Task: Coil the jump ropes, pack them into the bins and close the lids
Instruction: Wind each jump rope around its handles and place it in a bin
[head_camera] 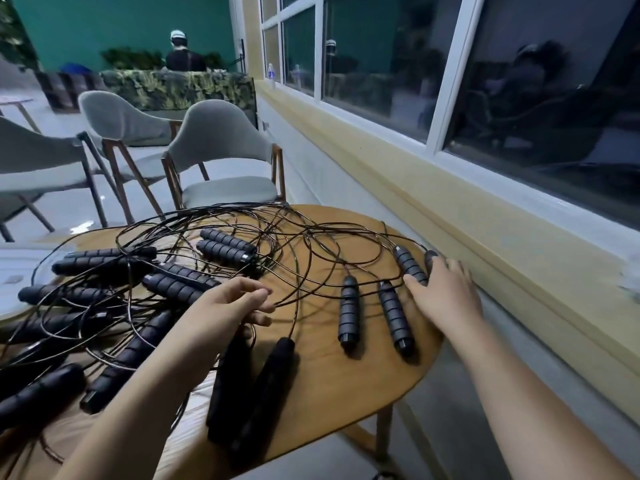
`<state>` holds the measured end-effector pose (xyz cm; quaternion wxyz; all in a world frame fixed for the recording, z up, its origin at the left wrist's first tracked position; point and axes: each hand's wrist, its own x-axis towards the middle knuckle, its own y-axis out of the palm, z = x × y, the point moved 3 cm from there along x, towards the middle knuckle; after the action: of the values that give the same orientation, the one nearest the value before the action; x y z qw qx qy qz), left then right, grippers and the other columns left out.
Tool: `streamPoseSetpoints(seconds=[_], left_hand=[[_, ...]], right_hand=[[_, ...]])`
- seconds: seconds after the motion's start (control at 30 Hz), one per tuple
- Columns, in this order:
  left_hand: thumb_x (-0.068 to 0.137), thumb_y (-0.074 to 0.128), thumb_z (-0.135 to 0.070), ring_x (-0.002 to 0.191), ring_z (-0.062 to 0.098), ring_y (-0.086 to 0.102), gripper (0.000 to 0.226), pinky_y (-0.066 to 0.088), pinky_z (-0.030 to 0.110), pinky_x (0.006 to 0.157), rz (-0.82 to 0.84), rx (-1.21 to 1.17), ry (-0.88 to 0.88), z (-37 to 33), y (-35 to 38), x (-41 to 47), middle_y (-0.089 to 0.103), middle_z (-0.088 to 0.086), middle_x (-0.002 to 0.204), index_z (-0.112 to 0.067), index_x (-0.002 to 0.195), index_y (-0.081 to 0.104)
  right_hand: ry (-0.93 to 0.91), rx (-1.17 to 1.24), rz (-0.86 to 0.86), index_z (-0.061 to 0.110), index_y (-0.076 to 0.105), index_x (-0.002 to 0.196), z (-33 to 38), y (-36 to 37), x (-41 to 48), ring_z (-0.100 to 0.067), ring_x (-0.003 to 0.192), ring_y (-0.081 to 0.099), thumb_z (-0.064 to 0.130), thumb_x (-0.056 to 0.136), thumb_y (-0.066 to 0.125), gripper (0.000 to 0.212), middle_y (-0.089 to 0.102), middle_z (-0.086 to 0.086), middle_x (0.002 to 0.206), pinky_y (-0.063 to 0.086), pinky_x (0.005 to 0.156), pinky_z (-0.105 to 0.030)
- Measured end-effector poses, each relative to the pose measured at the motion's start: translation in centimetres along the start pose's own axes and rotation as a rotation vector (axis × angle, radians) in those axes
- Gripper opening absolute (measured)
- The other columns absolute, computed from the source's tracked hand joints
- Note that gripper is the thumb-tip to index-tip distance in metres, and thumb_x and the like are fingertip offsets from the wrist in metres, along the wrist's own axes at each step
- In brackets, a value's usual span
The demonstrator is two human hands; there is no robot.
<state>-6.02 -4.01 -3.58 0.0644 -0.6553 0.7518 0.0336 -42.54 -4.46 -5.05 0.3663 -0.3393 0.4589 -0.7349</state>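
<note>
Several jump ropes with black ribbed foam handles lie tangled on a round wooden table (332, 368); their thin black cords (242, 230) loop across its far half. My left hand (225, 306) hovers over the middle of the table and pinches a cord between its fingertips. My right hand (446, 292) lies at the table's right edge, its fingers curled round two handles (410, 265) there. Two more handles (394, 317) lie side by side just left of that hand. No bin is in view.
Grey upholstered chairs (221, 157) stand beyond the table. A yellow window ledge (450, 209) runs along the right, close to the table's edge. At the far left lies a white surface (14, 271). A person sits far back by a green wall.
</note>
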Motion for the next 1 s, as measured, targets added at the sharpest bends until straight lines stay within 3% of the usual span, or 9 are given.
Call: streamPoseSetpoints(seconds=[0.17,0.43,0.67,0.8,0.9,1.0], left_hand=[[0.105,0.064,-0.016,0.075,0.017,0.065,0.012,0.039,0.029,0.059,0.005,-0.005,0.011,0.4,0.5,0.5,0.077,0.009,0.091,-0.01,0.11,0.073],[0.105,0.065,-0.017,0.077,0.016,0.069,0.01,0.041,0.031,0.061,-0.023,0.079,0.084,0.4,0.8,0.4,0.079,0.008,0.092,-0.014,0.108,0.074],[0.106,0.064,-0.014,0.076,0.015,0.07,0.013,0.045,0.03,0.065,-0.068,0.06,0.153,-0.7,0.0,-0.2,0.08,0.009,0.091,-0.016,0.104,0.076],[0.105,0.065,-0.012,0.078,0.018,0.069,0.011,0.048,0.033,0.073,-0.076,-0.026,0.186,-1.4,-0.3,-0.7,0.079,0.012,0.09,-0.011,0.105,0.076],[0.104,0.066,-0.012,0.079,0.02,0.071,0.011,0.05,0.04,0.082,-0.065,-0.051,0.211,-2.1,-0.6,-1.2,0.079,0.015,0.092,-0.011,0.105,0.076],[0.104,0.065,-0.014,0.08,0.02,0.072,0.011,0.049,0.038,0.08,-0.05,-0.034,0.226,-2.8,-0.7,-1.8,0.08,0.014,0.094,-0.013,0.106,0.076]], right_hand=[[0.034,-0.011,0.002,0.01,0.047,0.151,-0.6,0.6,0.4,-0.038,0.139,0.045,0.058,0.102,0.059,0.07,0.049,-0.019,0.15,0.044,0.11,-0.047],[0.007,-0.036,-0.037,0.027,0.045,0.153,-1.2,1.6,1.2,-0.042,0.126,0.052,0.056,0.102,0.058,0.06,0.049,-0.022,0.138,0.047,0.106,-0.05],[0.016,0.093,-0.06,0.02,0.054,0.141,-0.8,0.8,1.5,-0.039,0.113,0.058,0.055,0.095,0.064,0.058,0.055,-0.016,0.125,0.051,0.085,-0.043],[-0.076,0.271,-0.124,0.028,0.059,0.143,0.8,-1.1,0.7,-0.029,0.098,0.055,0.051,0.095,0.065,0.053,0.055,-0.005,0.116,0.044,0.08,-0.036],[-0.194,0.409,-0.195,0.026,0.06,0.148,3.4,-2.8,-1.1,-0.026,0.106,0.06,0.046,0.094,0.069,0.058,0.064,-0.007,0.125,0.043,0.085,-0.034],[-0.314,0.441,-0.231,0.024,0.058,0.151,6.6,-3.9,-3.5,-0.023,0.11,0.06,0.045,0.096,0.069,0.06,0.063,-0.005,0.128,0.044,0.088,-0.033]])
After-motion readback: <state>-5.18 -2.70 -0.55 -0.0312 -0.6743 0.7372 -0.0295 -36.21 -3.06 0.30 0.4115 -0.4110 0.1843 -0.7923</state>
